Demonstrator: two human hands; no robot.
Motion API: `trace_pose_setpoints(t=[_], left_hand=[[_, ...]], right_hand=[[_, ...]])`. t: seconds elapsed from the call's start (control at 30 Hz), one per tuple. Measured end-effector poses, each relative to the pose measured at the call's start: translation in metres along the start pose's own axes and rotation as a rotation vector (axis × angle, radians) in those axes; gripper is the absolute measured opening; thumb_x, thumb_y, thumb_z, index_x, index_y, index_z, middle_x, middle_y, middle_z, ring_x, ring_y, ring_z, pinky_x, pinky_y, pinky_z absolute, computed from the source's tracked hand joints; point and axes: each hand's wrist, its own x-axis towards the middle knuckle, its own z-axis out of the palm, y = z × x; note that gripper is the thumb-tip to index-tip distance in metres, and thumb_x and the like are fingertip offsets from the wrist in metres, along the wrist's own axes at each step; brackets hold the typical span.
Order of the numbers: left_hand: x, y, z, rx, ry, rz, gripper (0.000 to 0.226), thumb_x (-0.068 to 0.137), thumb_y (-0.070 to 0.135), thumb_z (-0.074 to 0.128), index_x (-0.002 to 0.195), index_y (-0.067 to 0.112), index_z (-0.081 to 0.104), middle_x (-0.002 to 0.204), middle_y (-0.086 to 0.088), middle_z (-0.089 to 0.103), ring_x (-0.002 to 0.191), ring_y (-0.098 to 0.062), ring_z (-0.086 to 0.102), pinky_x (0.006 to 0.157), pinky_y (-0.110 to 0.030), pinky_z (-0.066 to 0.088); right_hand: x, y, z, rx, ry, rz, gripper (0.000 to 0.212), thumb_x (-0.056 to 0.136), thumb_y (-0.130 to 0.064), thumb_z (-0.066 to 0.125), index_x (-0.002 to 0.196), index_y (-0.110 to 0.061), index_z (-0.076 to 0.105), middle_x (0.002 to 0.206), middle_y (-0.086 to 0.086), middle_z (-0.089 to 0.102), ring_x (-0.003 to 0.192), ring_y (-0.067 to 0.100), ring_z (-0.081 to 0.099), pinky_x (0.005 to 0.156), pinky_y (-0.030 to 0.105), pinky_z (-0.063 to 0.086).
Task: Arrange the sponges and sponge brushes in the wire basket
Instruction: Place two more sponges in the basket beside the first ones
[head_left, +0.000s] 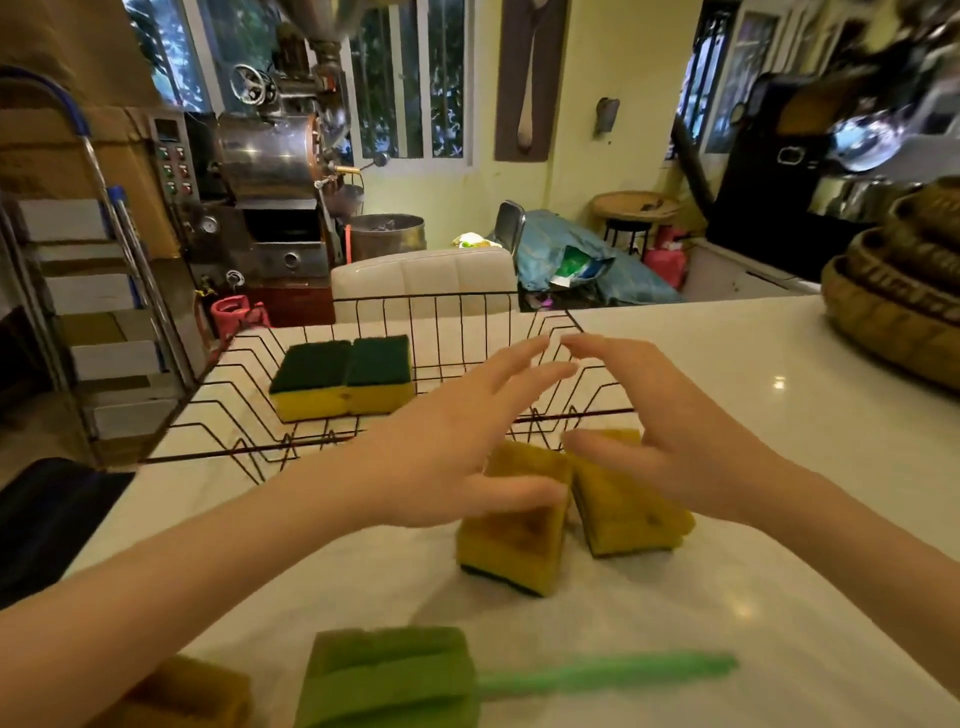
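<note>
A black wire basket stands on the white counter, with two yellow sponges with green tops side by side inside it. In front of the basket two more yellow sponges lie green side down, one on the left and one on the right. My left hand hovers over the left one, fingers spread, thumb near its top edge. Fingers apart, my right hand hovers over the right one. Close to me lies a green sponge brush with a green handle. Another yellow sponge sits at the bottom left.
Woven baskets are stacked on the counter at the far right. A metal stepladder stands at the left, beyond the counter edge. A white chair back rises behind the wire basket.
</note>
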Motion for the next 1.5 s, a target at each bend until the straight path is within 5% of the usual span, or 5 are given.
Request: trace_pose_setpoints(t=[0.63,0.8,0.93,1.17,1.5], left_hand=[[-0.006,0.015,0.056,0.189,-0.177,-0.137,0.076,0.075,0.055,0.055,0.137,0.041,0.013,0.151,0.013,0.002,0.136,-0.013,0.013,0.106,-0.028,0.03],[-0.009,0.012,0.059,0.216,-0.144,-0.097,0.073,0.074,0.061,0.051,0.135,0.048,0.012,0.151,0.009,0.004,0.136,-0.014,0.013,0.105,-0.03,0.032],[-0.013,0.009,0.059,0.23,-0.139,-0.073,0.065,0.076,0.059,0.051,0.132,0.05,0.02,0.152,0.008,0.004,0.137,-0.014,0.01,0.104,-0.032,0.034],[-0.015,0.007,0.054,0.2,-0.202,-0.064,0.068,0.074,0.052,0.057,0.129,0.049,0.018,0.15,0.013,-0.001,0.136,-0.013,0.011,0.099,-0.033,0.041],[-0.014,0.008,0.05,0.176,-0.239,-0.076,0.07,0.071,0.033,0.065,0.127,0.043,0.024,0.148,0.015,-0.001,0.134,-0.014,0.015,0.093,-0.025,0.039]], right_hand=[[-0.069,0.028,0.05,-0.204,0.131,0.307,0.073,0.066,-0.059,0.061,0.128,-0.028,0.038,0.138,-0.007,0.038,0.112,0.019,0.049,0.081,0.031,0.044],[-0.07,0.026,0.036,0.347,0.327,0.445,0.041,0.074,-0.045,0.062,0.107,-0.023,0.051,0.096,-0.01,0.058,0.082,0.007,0.056,0.061,0.007,0.042],[-0.069,0.032,0.026,0.908,0.434,0.712,0.025,0.087,-0.035,0.049,0.094,-0.012,0.056,0.087,0.009,0.059,0.078,0.025,0.062,0.037,0.025,0.05],[-0.068,0.039,0.022,0.665,0.358,0.842,0.03,0.09,-0.024,0.037,0.078,-0.003,0.056,0.064,0.007,0.045,0.046,0.017,0.047,0.037,0.021,0.036],[-0.074,0.045,0.026,0.02,0.138,0.654,0.028,0.092,-0.025,0.034,0.074,-0.018,0.053,0.066,0.0,0.053,0.062,0.012,0.046,0.051,0.027,0.032]])
